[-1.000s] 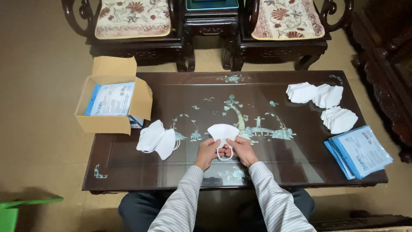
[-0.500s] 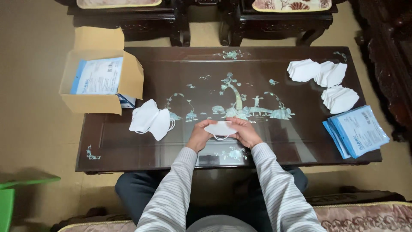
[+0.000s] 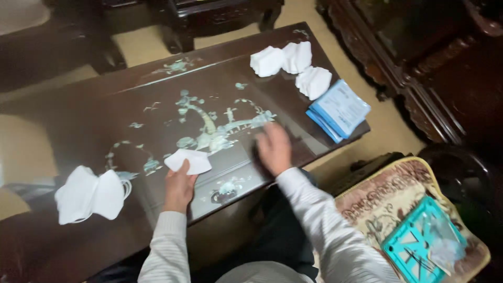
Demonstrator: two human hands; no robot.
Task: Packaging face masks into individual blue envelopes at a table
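— Head view: what do we have in our left hand (image 3: 179, 187)?
— A folded white face mask (image 3: 188, 161), pinched at its near edge, lying on the dark inlaid table (image 3: 157, 99).
— And our right hand (image 3: 274, 149)?
— Open, blurred, holding nothing, above the table. Farther off lie blue packets (image 3: 338, 109), then white mask stacks (image 3: 291, 65)

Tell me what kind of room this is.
Probably a home sitting room: a dark low table with pearly inlay, carved dark wood furniture beside it, and a patterned cushion at the right. Masks are piled on the table.
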